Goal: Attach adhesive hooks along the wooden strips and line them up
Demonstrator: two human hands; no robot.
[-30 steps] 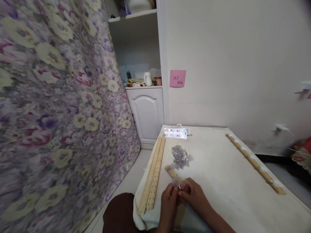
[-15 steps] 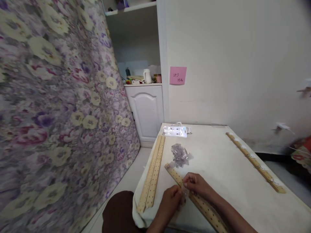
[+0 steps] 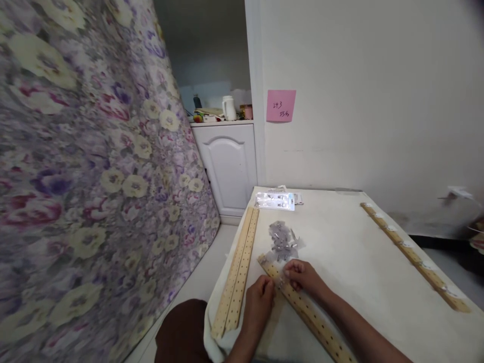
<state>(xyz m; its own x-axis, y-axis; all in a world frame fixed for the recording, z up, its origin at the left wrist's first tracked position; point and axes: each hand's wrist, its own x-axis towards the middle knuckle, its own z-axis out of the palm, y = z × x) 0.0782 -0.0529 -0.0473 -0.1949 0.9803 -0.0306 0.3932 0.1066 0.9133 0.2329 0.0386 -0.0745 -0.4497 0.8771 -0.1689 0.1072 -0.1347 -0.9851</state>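
Observation:
A long wooden strip with rows of holes (image 3: 308, 315) lies slantwise on the table in front of me. My left hand (image 3: 260, 298) is closed at its left edge, fingertips pinched together. Over the strip's right edge, my right hand (image 3: 303, 276) is also closed, thumb against fingers. A small clear piece with a metallic glint (image 3: 281, 284) shows on the strip between the two hands. What either hand pinches is too small to make out. Just beyond lies a pile of small clear packets with metal bits (image 3: 282, 241).
Two more perforated strips (image 3: 237, 272) lie side by side along the table's left edge. A strip bearing several clear round pieces (image 3: 412, 254) is at the right edge. Clear blister packaging (image 3: 275, 200) rests at the back. A floral curtain (image 3: 113, 191) hangs on the left.
My hands have moved slightly up and apart. The clear piece that was between my fingers now shows on or just above the strip. The view has tilted down a little.

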